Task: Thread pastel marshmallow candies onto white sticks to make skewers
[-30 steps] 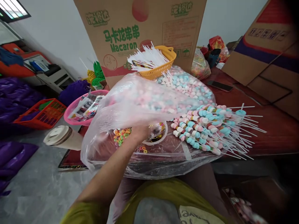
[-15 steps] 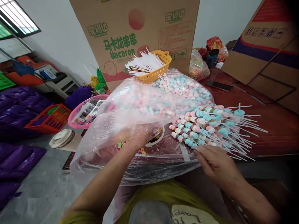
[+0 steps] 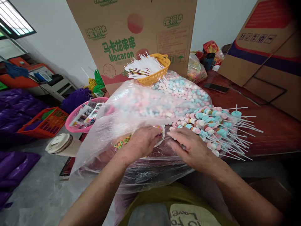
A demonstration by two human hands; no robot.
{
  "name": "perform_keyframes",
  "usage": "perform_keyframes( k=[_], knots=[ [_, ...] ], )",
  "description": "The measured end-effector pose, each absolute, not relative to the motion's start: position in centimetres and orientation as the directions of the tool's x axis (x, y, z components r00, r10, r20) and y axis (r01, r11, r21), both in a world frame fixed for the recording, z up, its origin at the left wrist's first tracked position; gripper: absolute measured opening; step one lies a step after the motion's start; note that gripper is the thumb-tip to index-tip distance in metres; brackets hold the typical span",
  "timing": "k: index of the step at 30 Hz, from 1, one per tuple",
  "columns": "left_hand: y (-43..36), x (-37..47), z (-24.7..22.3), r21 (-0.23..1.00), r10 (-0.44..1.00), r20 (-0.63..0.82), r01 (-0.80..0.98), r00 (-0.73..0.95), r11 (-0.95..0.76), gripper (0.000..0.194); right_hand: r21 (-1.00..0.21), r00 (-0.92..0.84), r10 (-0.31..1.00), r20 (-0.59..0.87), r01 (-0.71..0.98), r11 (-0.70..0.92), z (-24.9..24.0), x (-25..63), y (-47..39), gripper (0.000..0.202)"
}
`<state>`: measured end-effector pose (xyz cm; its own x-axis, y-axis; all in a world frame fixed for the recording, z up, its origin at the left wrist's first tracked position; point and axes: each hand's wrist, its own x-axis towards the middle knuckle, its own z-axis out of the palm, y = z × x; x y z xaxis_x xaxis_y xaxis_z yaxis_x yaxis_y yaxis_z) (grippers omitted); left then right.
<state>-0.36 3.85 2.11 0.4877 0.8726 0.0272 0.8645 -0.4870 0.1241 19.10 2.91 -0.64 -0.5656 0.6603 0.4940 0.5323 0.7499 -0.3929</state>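
Observation:
My left hand (image 3: 144, 141) reaches to the white-rimmed round tub (image 3: 162, 138), its fingertips curled down at the tub's edge and partly hidden. My right hand (image 3: 190, 146) is beside the near left end of a pile of marshmallow skewers (image 3: 211, 122), thumb and fingers apart, with nothing clear between them. The skewers carry pink, white and blue pieces, their white sticks pointing right. Behind my hands lies a large clear bag of marshmallows (image 3: 185, 91). Small colourful rings (image 3: 122, 142) show left of my left hand, under or beside the plastic.
A yellow basket of white sticks (image 3: 154, 77) rests on the bag, before a tall carton (image 3: 141, 34). A pink basket (image 3: 70, 121) and a lidded paper cup (image 3: 62, 144) are at left. A phone (image 3: 216, 88) lies at back right, near another carton (image 3: 265, 56).
My right hand has moved left and up from the skewers' lower edge toward the tub. My left hand is now clear of the plastic film that veiled it. The view has shifted slightly.

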Motion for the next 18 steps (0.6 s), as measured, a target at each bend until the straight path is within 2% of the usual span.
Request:
perform_keyframes(
  k=[3, 6, 8, 10, 11, 14, 16, 18],
  knots=[
    [3.4, 0.4, 2.5, 0.209, 0.816, 0.049, 0.793, 0.576, -0.572, 0.02, -0.557, -0.496, 0.725, 0.478, 0.467, 0.687, -0.6, 18.7, 2.9, 0.02],
    [3.9, 0.5, 1.6, 0.301, 0.846, 0.063, 0.798, 0.529, -0.521, 0.018, -0.715, -0.409, 0.829, 0.382, 0.438, 0.545, -1.8, 18.1, 3.5, 0.019],
    [4.4, 0.4, 1.2, 0.354, 0.871, 0.07, 0.804, 0.486, -0.477, 0.019, -0.761, -0.298, 0.871, 0.391, 0.427, 0.488, -2.4, 17.9, 4.1, 0.016],
    [4.8, 0.6, 1.4, 0.378, 0.878, 0.064, 0.802, 0.475, -0.462, 0.019, -0.763, -0.188, 0.877, 0.443, 0.434, 0.478, -2.4, 17.8, 4.5, 0.023],
    [4.8, 0.9, 1.7, 0.381, 0.87, 0.06, 0.794, 0.489, -0.473, 0.019, -0.748, -0.192, 0.865, 0.464, 0.439, 0.498, -2.3, 17.8, 4.6, 0.027],
    [4.5, 2.2, 2.4, 0.398, 0.843, 0.046, 0.764, 0.537, -0.508, 0.019, -0.652, -0.333, 0.783, 0.526, 0.433, 0.622, -2.4, 18.4, 4.5, 0.019],
    [4.5, 3.1, 1.9, 0.495, 0.882, 0.032, 0.759, 0.47, -0.422, 0.018, -0.62, -0.185, 0.76, 0.623, 0.475, 0.624, -3.8, 19.2, 4.8, 0.016],
    [4.7, 3.3, 0.7, 0.636, 0.943, -0.029, 0.734, 0.332, -0.239, 0.027, -0.641, -0.128, 0.767, 0.628, 0.474, 0.604, -6.0, 19.9, 5.5, 0.014]
  ],
)
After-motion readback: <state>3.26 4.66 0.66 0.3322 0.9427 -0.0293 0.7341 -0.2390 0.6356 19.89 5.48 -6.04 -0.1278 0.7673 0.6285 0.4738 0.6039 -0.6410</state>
